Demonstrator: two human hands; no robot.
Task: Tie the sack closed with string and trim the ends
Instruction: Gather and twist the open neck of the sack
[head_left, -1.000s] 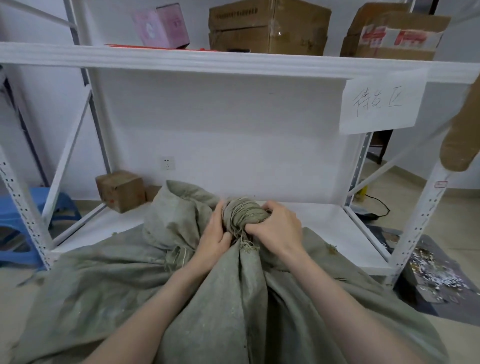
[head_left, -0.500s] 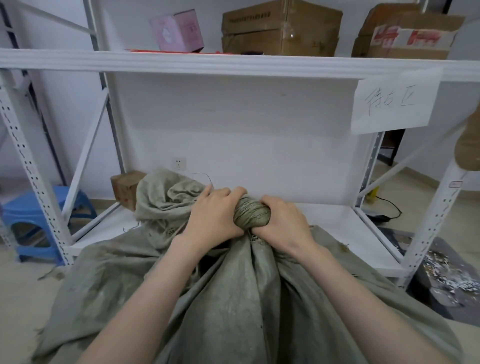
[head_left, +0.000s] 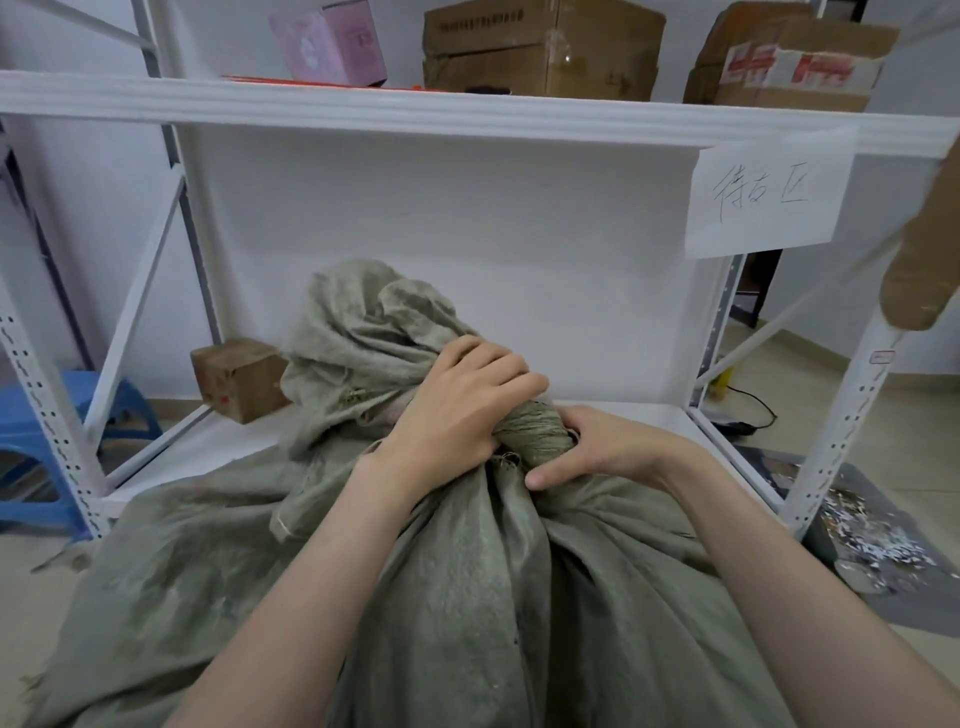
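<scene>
A blue stool (head_left: 31, 415) sits far left, then a small brown box (head_left: 236, 376) on the white shelf (head_left: 631, 418). In the middle, the left hand (head_left: 462, 410) and right hand (head_left: 608, 452) both squeeze the green sack (head_left: 467, 597) by its twisted neck (head_left: 537, 439), hiding much of it.

White metal rack (head_left: 467, 111), blue stool (head_left: 31, 415), pale walls, tiled floor

Left grip (head_left: 457, 410) now goes over the top of the twisted sack neck (head_left: 535, 436) vs at its side 1 s ago, covers most of it. Right grip (head_left: 608, 452) sits lower w/ thumb out underneath. Loose flap (head_left: 363, 332) bunched higher behind.
</scene>
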